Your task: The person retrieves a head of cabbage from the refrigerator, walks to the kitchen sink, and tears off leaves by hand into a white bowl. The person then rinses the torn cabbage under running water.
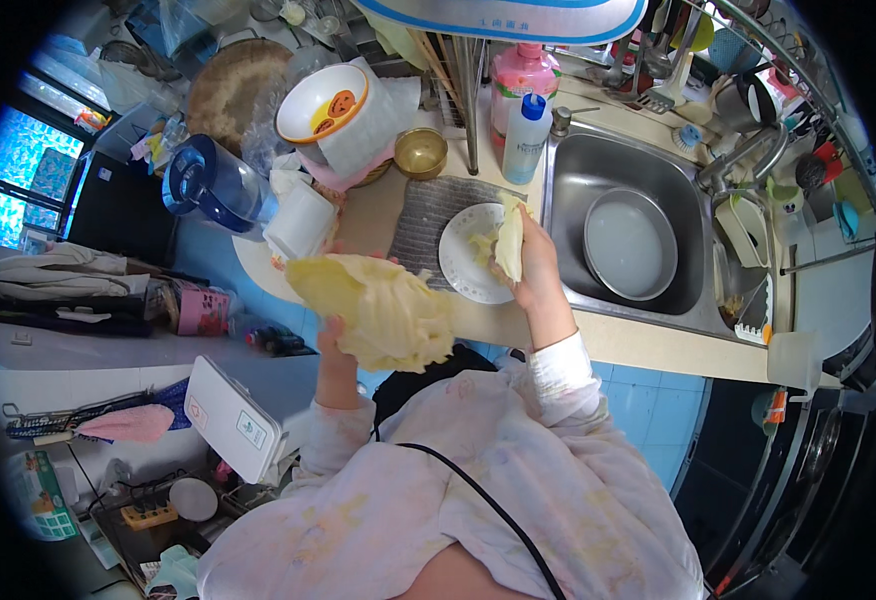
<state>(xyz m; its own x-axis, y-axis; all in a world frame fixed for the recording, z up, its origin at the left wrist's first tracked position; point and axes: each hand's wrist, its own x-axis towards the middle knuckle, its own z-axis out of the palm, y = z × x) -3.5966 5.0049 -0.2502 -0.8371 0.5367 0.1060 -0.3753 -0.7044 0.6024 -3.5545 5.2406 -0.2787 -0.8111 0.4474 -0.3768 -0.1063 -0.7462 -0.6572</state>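
A large pale yellow cabbage piece (381, 307), its leaves ruffled, is held up in my left hand (339, 341), which it mostly hides. My right hand (539, 259) grips a torn cabbage leaf (510, 240) over the right side of a white plate (459, 259). Small cabbage pieces (482, 246) lie on that plate. The plate rests on a grey ribbed cloth (426, 206) on the counter. To the right of my right hand, a round metal basin (631, 244) holding cloudy liquid sits in the steel sink (573, 172).
Behind the plate stand a blue-capped bottle (525, 142), a pink pump bottle (531, 71) and a brass-coloured bowl (420, 154). A white cup (300, 221) and a blue-lidded clear pitcher (216, 184) are at the left. The faucet (738, 161) reaches over the sink's right side.
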